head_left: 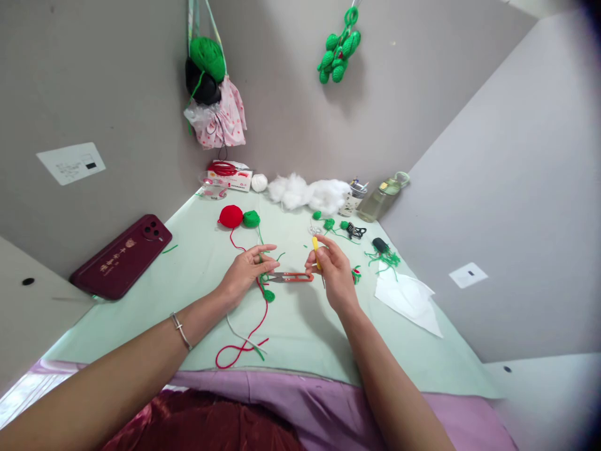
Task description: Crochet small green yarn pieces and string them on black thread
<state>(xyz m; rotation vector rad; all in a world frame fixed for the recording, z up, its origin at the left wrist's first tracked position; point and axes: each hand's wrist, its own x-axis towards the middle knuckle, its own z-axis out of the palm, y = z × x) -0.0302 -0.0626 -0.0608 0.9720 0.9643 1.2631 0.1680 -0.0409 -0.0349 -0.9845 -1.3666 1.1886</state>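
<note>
My right hand (335,272) is closed around the yellow handle of a crochet hook (316,249), its thin metal end pointing up and away. My left hand (246,269) has its fingers stretched forward, thumb apart from the index finger, low over the table beside some green yarn. Just under its fingertips lie orange-handled thread snips (295,277), their blades toward that hand. A small green crocheted piece (268,295) rests below the snips. Red yarn (265,313) runs past it from a red ball (231,216); a green ball (251,218) sits beside that.
A maroon phone (124,257) leans at the left. White stuffing (307,193), a pen cup (352,202) and a bottle (384,197) line the back. Green crocheted bits (329,224), a black clip (355,231) and white paper (406,299) are at right. A bag (223,116) hangs on the wall.
</note>
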